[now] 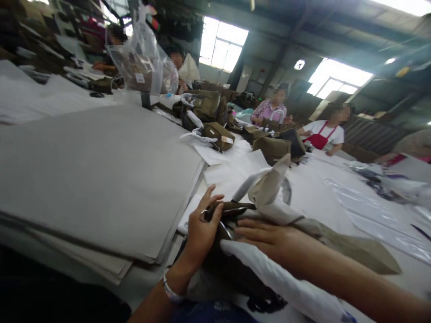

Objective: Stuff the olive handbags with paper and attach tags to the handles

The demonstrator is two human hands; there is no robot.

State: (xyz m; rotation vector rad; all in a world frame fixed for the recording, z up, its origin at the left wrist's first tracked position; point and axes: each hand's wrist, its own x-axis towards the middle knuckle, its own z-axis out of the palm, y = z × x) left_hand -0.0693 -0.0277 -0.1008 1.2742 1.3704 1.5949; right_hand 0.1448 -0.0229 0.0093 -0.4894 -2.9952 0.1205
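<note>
A dark olive-brown bag [229, 271] lies right in front of me, its mouth turned up and parted. My left hand [204, 229] is closed on the bag's rim at the left end, thumb on one side and fingers on the other. A metal zipper [225, 230] shows just beside the thumb. Reaching from the right, my right hand [266, 235] lies flat with fingers stretched out, its fingertips at the bag's opening. A white-wrapped handle [269, 269] runs below my right forearm. Beige cloth [269, 190] stands up out of the bag behind that hand; the bag's inside is mostly hidden.
A stack of large grey-white sheets [97, 179] covers the table at left. Several brown bags [218, 137] with wrapped handles stand further back, near a clear plastic bag [144, 67]. Clear plastic sleeves [377, 215] lie at right. Several people work across the table.
</note>
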